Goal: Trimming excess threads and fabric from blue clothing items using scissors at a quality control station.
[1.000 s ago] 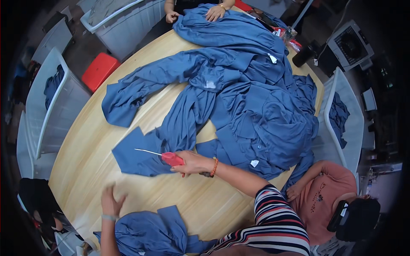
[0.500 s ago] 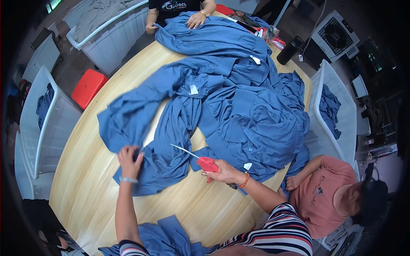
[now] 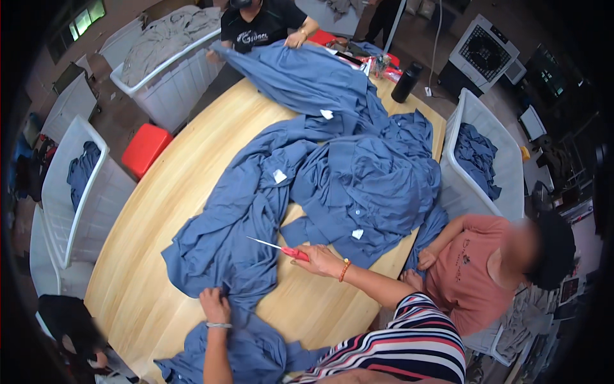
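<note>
My right hand [image 3: 325, 262] holds red-handled scissors [image 3: 294, 253] above the table, their thin blade aimed to the left. Below and to the left, my left hand [image 3: 215, 307] has its fingers curled on the near edge of a blue shirt [image 3: 224, 249]. That shirt lies crumpled and stretches toward me. Right of it rests a heap of blue shirts [image 3: 377, 173], with white labels and a button showing. Another blue shirt [image 3: 246, 353] bunches at the near table edge, beside my left forearm.
Under the cloth is a pale wooden table [image 3: 134, 256]. Across it, a person in black [image 3: 262, 29] lifts a blue shirt; a person in pink [image 3: 473, 275] sits at right. White bins [image 3: 173, 89] with cloth, a red stool [image 3: 146, 150] and a black bottle [image 3: 407, 82] stand around.
My left hand has come down toward me, drawing the shirt's near end along. The scissors have shifted slightly left and down. The far person has raised the shirt higher.
</note>
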The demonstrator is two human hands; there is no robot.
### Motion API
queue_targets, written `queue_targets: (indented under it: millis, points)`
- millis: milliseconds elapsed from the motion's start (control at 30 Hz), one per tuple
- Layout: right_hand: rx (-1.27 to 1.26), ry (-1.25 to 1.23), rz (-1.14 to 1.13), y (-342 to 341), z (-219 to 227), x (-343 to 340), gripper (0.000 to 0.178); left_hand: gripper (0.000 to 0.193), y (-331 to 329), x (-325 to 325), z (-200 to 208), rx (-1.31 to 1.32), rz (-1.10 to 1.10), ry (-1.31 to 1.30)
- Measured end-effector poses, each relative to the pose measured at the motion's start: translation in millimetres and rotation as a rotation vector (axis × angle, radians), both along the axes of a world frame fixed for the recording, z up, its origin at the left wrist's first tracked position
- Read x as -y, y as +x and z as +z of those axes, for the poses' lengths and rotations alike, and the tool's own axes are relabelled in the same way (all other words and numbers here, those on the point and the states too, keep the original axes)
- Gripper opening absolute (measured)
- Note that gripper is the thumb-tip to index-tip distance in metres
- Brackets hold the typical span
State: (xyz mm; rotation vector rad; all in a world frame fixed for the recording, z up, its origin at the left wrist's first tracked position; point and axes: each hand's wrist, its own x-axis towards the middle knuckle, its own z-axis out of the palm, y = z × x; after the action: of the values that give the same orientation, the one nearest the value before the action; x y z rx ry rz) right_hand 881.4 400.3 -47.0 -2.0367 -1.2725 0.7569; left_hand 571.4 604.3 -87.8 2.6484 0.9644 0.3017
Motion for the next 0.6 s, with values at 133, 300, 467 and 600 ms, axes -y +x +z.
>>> queue_targets:
  millis: [133, 300, 467, 600]
  points:
    - [-0.077, -0.018, -0.040, -30.3, -45.5, 16.0, 0.026, 0.022, -65.0, -10.5, 6.3, -0.064, 0.121, 0.237]
    - [-0.002, -0.108, 0.027, -45.8, 8.1, 21.1, 0.023, 0.037, -66.6, 28.3, 70.6, 0.045, 0.140, 0.316]
    - [0.041, -0.124, 0.086, -59.1, 10.8, 24.1, 0.025, 0.038, -100.5, 79.5, 80.4, 0.132, 0.013, 0.233]
    - [0.051, -0.258, 0.131, -68.0, 24.4, 23.9, 0.026, 0.047, -85.9, 84.3, 75.4, 0.219, 0.064, 0.008]
